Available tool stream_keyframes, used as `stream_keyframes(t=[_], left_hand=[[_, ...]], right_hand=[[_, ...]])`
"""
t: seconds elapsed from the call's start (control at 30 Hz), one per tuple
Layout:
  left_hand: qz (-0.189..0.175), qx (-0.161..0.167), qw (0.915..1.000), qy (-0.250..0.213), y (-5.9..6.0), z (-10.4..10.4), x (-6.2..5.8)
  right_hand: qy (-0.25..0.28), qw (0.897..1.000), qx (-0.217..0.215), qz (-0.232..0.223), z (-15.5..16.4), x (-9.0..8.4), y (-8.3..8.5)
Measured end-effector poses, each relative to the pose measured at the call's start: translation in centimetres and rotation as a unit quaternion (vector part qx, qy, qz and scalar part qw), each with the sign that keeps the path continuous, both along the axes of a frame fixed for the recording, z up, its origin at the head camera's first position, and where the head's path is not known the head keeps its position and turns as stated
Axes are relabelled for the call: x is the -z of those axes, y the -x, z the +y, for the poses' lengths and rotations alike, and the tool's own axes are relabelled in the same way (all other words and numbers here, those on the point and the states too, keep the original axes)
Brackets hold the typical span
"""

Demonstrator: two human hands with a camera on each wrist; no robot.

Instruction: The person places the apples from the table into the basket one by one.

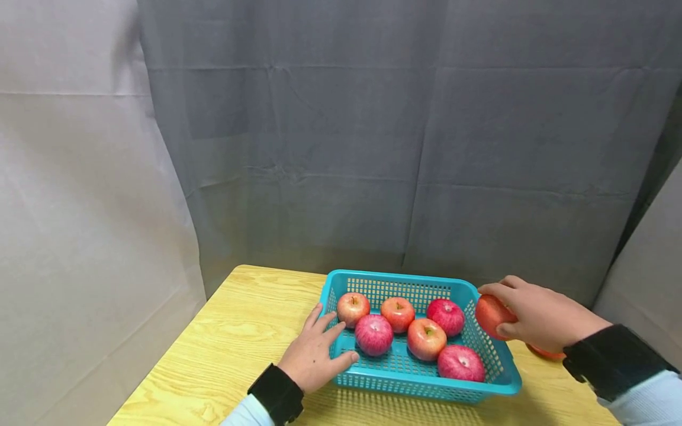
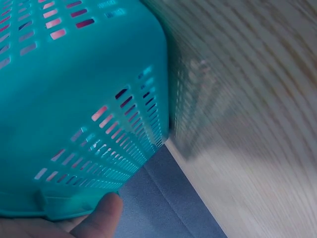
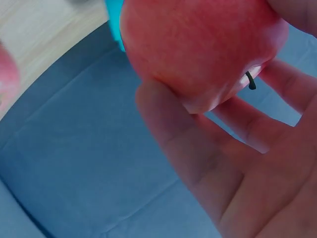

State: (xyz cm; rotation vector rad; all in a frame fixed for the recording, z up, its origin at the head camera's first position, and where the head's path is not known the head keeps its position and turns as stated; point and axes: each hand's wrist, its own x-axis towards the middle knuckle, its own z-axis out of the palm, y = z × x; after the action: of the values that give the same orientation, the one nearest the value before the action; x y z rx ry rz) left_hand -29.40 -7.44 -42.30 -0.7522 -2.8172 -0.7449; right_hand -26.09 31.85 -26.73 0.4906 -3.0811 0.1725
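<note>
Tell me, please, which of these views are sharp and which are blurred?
Head view: sharp and evenly lit, basket and apples crisp. Left wrist view: the wooden table is smeared by motion blur, the basket wall less so. Right wrist view: the held apple and right hand are soft, too close for focus.

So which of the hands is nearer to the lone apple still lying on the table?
Right. The right hand, gripping another apple, hovers just above the table apple; the left hand rests on the basket's far side.
</note>
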Motion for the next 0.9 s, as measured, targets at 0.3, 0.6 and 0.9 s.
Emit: stream_keyframes(t=[0.3, 0.6, 0.9], left_hand=[[0.005, 0.002, 1.0, -0.004, 0.2, -0.1, 0.0], [-0.003, -0.001, 1.0, -0.004, -0.1, 0.0, 0.0], [0.001, 0.003, 1.0, -0.008, -0.3, 0.1, -0.2]], right_hand=[[-0.011, 0.999, -0.047, -0.006, -4.3, -0.2, 1.2], [-0.04, 0.994, -0.098, -0.009, -8.6, 1.0, 1.8], [-0.041, 0.995, -0.082, -0.042, -10.7, 3.7, 1.8]])
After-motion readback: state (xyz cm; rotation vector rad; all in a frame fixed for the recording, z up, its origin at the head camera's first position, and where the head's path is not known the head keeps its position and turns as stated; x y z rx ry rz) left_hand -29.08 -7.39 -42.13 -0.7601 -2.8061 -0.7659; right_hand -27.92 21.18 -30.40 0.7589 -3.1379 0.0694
